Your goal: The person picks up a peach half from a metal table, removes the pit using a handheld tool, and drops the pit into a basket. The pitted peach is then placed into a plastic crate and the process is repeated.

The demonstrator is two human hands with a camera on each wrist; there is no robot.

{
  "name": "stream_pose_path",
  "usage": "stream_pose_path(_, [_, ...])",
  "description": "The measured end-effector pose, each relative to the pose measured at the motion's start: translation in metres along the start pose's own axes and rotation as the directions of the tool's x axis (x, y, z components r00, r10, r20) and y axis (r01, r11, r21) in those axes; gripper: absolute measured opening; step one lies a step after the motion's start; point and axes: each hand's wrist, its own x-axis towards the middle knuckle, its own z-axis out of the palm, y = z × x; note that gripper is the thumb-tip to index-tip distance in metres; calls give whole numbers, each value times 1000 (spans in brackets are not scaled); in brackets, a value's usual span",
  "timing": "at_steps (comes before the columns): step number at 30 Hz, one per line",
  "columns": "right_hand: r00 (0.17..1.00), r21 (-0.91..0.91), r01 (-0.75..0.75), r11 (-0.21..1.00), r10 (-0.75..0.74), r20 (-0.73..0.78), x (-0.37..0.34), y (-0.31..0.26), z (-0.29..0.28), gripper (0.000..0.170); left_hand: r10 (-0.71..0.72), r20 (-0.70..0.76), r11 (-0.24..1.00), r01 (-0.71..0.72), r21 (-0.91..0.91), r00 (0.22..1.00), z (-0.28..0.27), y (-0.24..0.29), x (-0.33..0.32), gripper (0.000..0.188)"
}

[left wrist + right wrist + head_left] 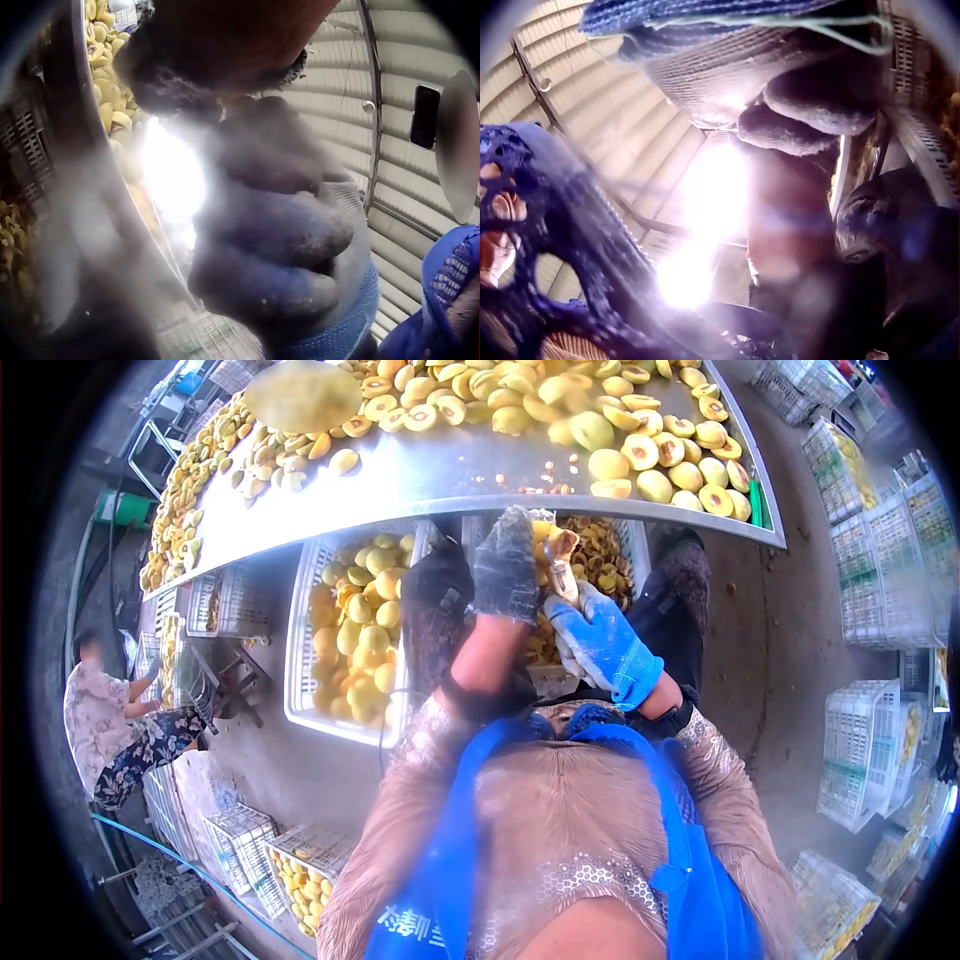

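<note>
Fruit piece (563,546): held just off the near edge of the desk (420,478), brown centre exposed.
Left hand (504,568): grey-gloved, fingers clamped on fruit piece.
Right hand (603,638): blue-gloved, fingers clamped on pale tool (566,586), type unclear.
Scrap crate (637,548): below desk's near edge.
Fruit crate (330,726): likewise, farther left.
Fruit halves (670,450): heaped on desk.

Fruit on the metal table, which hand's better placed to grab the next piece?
Probably the left hand: it lies nearer the metal table, while the right hand sits farther back.
</note>
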Motion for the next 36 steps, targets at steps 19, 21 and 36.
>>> stream_pose_path(19, [713,701,-662,267,-66,698,7,48,-18,28,-564,-253,712,309,-630,786,-25,12,32,47])
stream_pose_path(21, [772,712,-629,312,135,622,20,77,-30,23,-464,-287,834,305,-459,838,-94,-2,43,48])
stream_pose_path(36, [985,-73,-161,984,165,54,17,152,-65,39,-99,445,440,-362,822,890,41,-19,164,62])
